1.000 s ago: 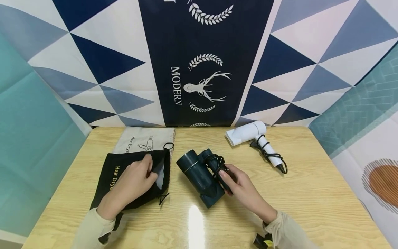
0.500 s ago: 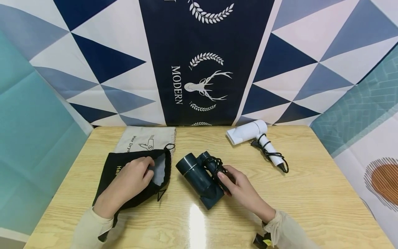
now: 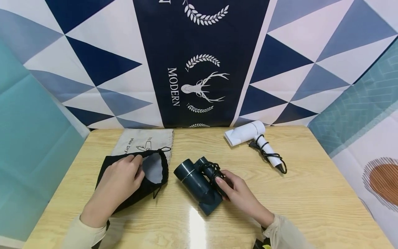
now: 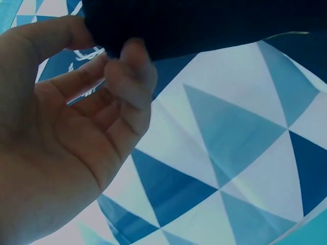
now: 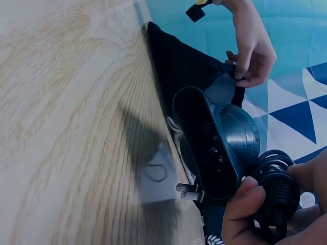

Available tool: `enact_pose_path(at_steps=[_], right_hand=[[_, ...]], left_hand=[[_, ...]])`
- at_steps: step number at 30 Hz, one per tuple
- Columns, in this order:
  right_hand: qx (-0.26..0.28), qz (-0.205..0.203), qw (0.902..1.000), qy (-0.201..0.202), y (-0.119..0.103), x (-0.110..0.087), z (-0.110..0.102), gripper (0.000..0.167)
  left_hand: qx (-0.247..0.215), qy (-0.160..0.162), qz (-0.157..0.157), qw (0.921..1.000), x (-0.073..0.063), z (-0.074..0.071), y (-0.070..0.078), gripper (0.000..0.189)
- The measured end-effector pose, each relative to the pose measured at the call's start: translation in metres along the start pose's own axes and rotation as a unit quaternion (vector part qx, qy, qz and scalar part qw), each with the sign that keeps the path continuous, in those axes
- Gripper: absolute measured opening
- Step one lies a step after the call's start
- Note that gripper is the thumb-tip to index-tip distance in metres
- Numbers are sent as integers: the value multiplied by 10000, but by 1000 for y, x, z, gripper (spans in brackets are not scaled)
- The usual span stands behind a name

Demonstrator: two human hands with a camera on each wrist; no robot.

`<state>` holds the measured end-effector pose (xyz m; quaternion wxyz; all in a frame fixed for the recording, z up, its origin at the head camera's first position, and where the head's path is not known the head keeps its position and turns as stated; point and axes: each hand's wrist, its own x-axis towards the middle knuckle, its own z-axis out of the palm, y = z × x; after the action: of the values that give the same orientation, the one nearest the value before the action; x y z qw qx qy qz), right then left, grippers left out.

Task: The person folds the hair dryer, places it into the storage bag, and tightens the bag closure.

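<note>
My left hand (image 3: 116, 181) pinches the upper rim of a black drawstring bag (image 3: 136, 197), lifting its mouth so the grey lining shows. In the left wrist view, thumb and fingertips meet at the dark cloth. My right hand (image 3: 242, 193) grips the handle of a dark hair dryer (image 3: 196, 185), whose black cord (image 3: 211, 169) is wound round the handle. The dryer's nozzle end points toward the viewer in the right wrist view, with its plug (image 5: 189, 191) hanging beside it. The bag mouth faces the dryer, and a gap separates them in the head view.
A white hair dryer (image 3: 245, 133) with a wound black cord lies at the back right. Under the black bag's far side is a light cloth bag (image 3: 161, 136) printed with a dryer. The wooden table (image 3: 295, 193) meets a patterned backdrop (image 3: 199, 69).
My left hand has drawn the bag's rim back to the left, and the mouth gapes wider. The dark hair dryer has shifted slightly nearer to me, still in my right hand.
</note>
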<state>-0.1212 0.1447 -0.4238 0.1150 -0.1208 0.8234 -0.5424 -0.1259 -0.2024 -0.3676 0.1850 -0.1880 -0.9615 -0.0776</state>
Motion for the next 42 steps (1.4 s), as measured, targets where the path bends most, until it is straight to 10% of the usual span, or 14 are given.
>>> enact_pose_path(at_steps=[42], right_hand=[[-730,-1284,9829,-1099,-53,62,43,32]], left_hand=[[-118,-147,108,9998,-11,-24,12,30]])
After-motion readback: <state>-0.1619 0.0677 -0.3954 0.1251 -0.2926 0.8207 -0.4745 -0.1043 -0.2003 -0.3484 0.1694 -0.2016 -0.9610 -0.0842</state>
